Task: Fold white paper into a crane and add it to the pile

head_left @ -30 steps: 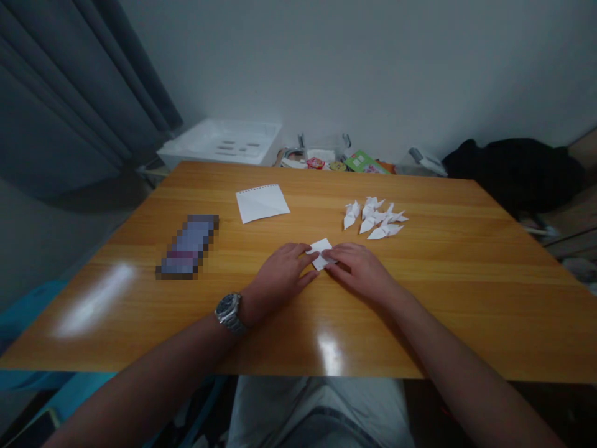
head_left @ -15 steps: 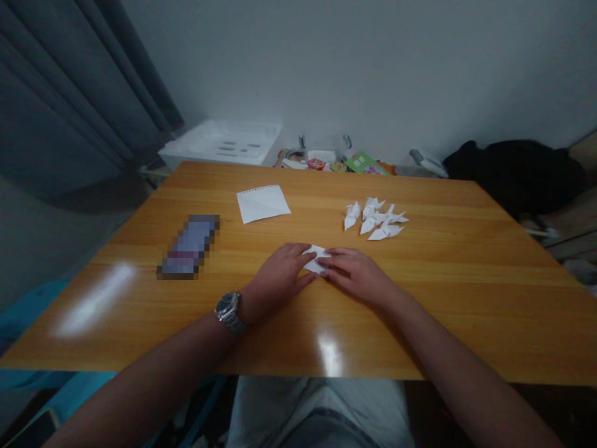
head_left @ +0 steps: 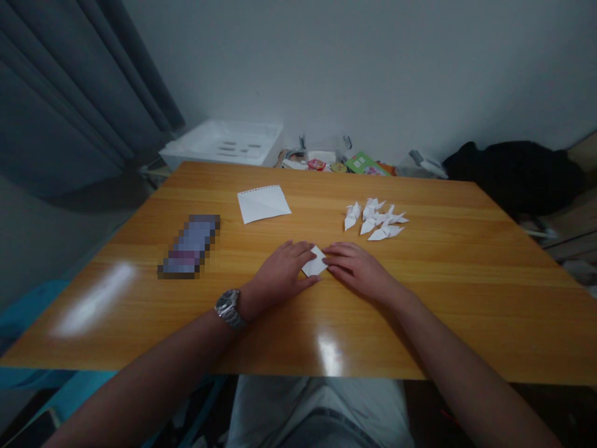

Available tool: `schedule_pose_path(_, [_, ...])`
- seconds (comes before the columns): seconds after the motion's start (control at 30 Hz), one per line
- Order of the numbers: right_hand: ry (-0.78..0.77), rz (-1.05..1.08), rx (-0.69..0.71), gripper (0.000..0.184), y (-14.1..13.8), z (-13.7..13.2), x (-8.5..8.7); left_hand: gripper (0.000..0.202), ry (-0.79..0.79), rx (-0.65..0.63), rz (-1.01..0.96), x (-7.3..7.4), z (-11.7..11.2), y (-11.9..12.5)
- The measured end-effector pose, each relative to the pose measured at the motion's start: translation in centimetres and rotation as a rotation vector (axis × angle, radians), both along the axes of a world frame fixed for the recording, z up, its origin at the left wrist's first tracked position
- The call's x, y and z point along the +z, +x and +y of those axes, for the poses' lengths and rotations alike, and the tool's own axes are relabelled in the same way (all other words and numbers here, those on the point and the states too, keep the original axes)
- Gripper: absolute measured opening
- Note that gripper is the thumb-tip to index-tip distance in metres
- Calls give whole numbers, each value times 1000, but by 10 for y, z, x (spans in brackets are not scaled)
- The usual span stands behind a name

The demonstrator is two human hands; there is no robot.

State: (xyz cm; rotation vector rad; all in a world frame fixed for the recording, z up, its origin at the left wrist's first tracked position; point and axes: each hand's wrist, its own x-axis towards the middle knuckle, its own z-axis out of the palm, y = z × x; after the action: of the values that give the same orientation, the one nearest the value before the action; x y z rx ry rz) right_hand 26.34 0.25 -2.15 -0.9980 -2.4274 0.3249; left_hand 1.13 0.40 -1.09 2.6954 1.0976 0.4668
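A small folded white paper lies on the wooden table between my two hands. My left hand, with a wristwatch on that arm, rests on the paper's left side with its fingers bent over the edge. From the right, my right hand presses the paper's right edge flat with its fingertips. Most of the paper is covered by the fingers.
Several folded white paper cranes sit in a cluster behind my right hand. A torn notepad sheet lies farther back to the left, and a blurred dark object lies at the left. Boxes and clutter stand behind the table's far edge.
Both hands have shifted slightly on the paper. The piece looks flatter and narrower than a second ago, with its upper corner folded down.
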Motion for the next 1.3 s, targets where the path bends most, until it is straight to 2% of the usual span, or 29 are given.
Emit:
schedule_pose_path(0.13, [-9, 20, 18, 21, -1, 0, 0, 43, 49, 27, 25, 5, -2, 0])
schedule_pose_path(0.27, [-22, 47, 41, 20, -2, -1, 1, 43, 34, 29, 44, 9, -1, 2])
schedule_pose_path(0.4, [-37, 50, 62, 20, -5, -3, 1, 46, 1, 23, 32, 5, 2, 2])
schedule_pose_path(0.57, [-69, 47, 57, 20, -5, -3, 1, 36, -3, 30, 19, -1, 4, 1])
schedule_pose_path(0.8, [-110, 100, 26, 25, -4, -2, 1, 35, 22, 15, 11, 1, 3, 3])
schedule_pose_path(1.3, [-162, 121, 6, 19, -3, -2, 0, 37, -3, -34, -69, -1, 1, 4])
